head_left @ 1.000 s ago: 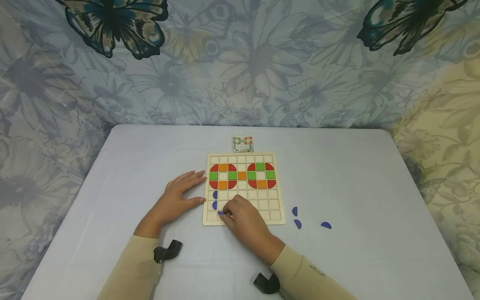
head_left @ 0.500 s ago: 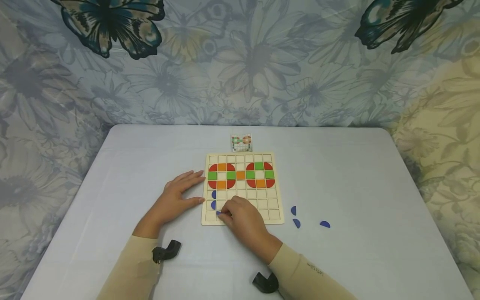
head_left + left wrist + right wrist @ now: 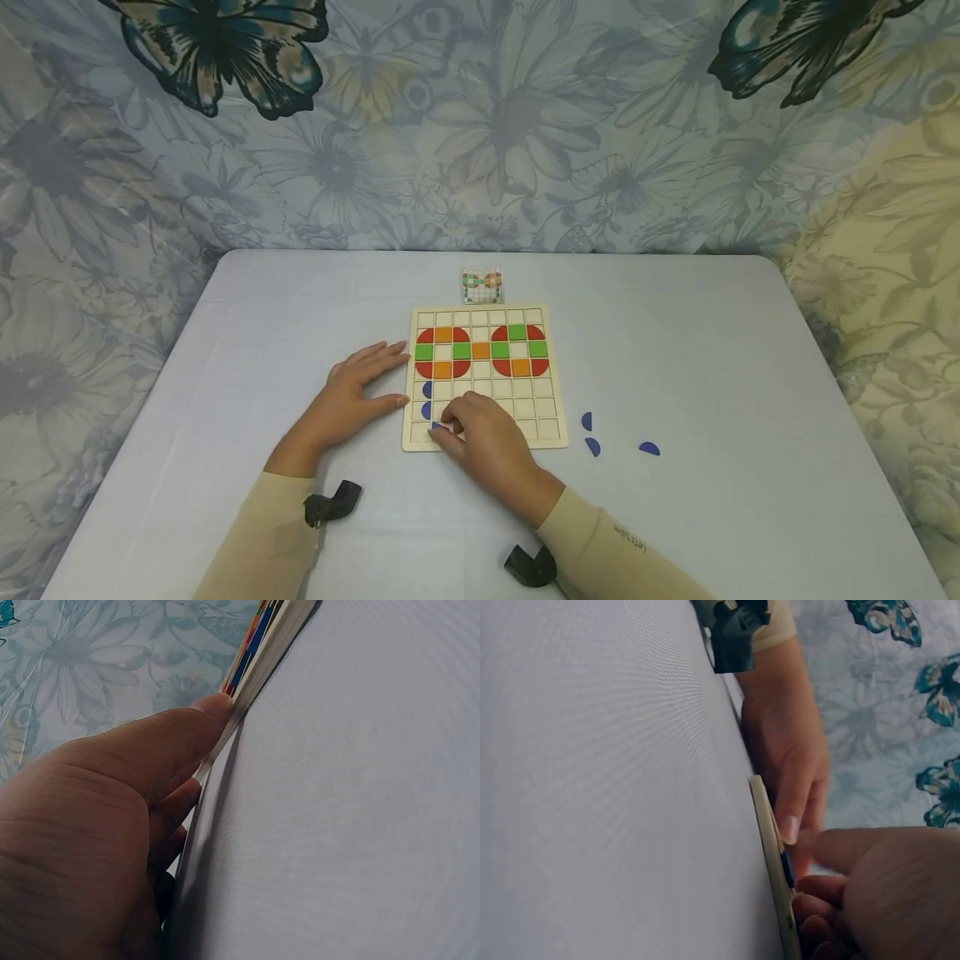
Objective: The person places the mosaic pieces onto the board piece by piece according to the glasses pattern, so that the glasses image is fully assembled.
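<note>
Seating a blue piece in the bottom row

My right hand pinches a blue piece at the grid board's near-left corner; my left hand lies flat, fingers relaxed, thumb against its left edge. Two blue pieces sit above; three loose ones on open table to the right.

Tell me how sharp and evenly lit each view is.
Head view: even soft light, sharp across the board, with faint shadows under both hands. Left wrist view: the left hand fills the near corner, soft-focused, and the board edge is blurred. Right wrist view: the right hand is near and blurry, and the table shows a moiré weave.
</note>
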`<control>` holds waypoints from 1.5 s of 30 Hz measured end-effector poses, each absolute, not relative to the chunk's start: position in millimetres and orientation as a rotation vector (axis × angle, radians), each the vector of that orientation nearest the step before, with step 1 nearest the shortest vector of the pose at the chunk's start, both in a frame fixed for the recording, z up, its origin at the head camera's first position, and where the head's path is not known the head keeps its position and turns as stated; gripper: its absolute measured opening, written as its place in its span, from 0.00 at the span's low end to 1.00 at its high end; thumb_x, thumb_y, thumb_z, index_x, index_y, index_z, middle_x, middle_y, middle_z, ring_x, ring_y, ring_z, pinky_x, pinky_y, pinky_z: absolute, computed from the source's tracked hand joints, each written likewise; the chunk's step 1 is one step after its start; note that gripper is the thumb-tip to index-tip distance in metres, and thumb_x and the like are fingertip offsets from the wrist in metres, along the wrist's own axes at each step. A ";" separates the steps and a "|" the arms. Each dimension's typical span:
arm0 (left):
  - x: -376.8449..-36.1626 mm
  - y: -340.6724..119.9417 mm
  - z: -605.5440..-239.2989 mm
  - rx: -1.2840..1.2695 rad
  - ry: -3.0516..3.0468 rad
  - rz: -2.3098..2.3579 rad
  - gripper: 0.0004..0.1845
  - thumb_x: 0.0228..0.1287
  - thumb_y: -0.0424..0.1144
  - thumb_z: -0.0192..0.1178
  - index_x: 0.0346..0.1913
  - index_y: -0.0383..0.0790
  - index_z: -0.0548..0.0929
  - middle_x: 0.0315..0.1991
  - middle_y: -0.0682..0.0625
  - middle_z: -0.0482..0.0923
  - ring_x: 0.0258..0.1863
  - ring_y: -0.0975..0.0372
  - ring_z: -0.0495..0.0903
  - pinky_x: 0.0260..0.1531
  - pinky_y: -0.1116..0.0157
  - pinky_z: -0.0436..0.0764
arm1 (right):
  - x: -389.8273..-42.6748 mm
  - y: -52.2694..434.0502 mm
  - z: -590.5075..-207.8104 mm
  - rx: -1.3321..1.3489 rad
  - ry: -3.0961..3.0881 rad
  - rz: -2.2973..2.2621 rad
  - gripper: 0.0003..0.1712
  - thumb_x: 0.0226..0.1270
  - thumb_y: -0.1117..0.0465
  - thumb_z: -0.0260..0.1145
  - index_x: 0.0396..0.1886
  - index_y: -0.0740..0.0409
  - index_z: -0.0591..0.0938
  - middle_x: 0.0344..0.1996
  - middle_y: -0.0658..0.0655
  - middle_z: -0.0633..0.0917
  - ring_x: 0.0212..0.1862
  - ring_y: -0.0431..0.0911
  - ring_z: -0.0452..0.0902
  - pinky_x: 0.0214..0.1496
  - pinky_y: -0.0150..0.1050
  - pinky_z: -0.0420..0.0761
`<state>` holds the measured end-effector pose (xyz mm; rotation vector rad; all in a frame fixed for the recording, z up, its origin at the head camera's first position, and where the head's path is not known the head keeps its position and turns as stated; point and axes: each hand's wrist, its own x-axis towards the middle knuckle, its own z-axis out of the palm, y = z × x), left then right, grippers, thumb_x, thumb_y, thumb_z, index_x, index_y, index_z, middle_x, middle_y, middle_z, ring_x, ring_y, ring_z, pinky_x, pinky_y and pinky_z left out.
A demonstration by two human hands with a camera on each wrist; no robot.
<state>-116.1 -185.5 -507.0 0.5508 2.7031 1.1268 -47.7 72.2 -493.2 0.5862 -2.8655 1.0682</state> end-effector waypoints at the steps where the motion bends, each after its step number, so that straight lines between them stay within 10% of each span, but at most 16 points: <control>1: -116.2 -185.7 -507.2 0.554 2.705 1.127 0.37 0.67 0.50 0.79 0.77 0.50 0.80 0.81 0.58 0.68 0.84 0.53 0.57 0.75 0.38 0.52 | -48.2 72.8 -492.7 0.566 -2.864 1.125 0.09 0.73 0.53 0.79 0.37 0.51 0.88 0.29 0.43 0.78 0.33 0.39 0.74 0.35 0.35 0.78; 10: -115.8 -186.2 -508.1 0.522 2.696 1.119 0.37 0.68 0.51 0.78 0.78 0.51 0.80 0.81 0.59 0.67 0.84 0.54 0.56 0.76 0.39 0.51 | -54.1 86.3 -485.4 0.376 -2.689 1.773 0.22 0.87 0.44 0.61 0.41 0.53 0.89 0.28 0.47 0.80 0.34 0.44 0.76 0.37 0.40 0.76; 22: -116.8 -184.3 -506.4 0.507 2.682 1.106 0.37 0.69 0.51 0.77 0.79 0.52 0.79 0.82 0.60 0.66 0.84 0.55 0.54 0.76 0.39 0.51 | -65.4 117.4 -470.6 0.616 -2.246 2.526 0.37 0.94 0.44 0.36 0.69 0.70 0.78 0.52 0.66 0.86 0.49 0.59 0.83 0.49 0.40 0.84; 45: -115.4 -183.7 -504.8 0.495 2.666 1.137 0.37 0.69 0.50 0.78 0.78 0.51 0.79 0.81 0.61 0.67 0.84 0.56 0.54 0.76 0.40 0.51 | -73.3 231.9 -467.7 0.688 -1.969 2.639 0.45 0.90 0.37 0.26 0.80 0.63 0.71 0.64 0.65 0.82 0.63 0.60 0.78 0.63 0.53 0.77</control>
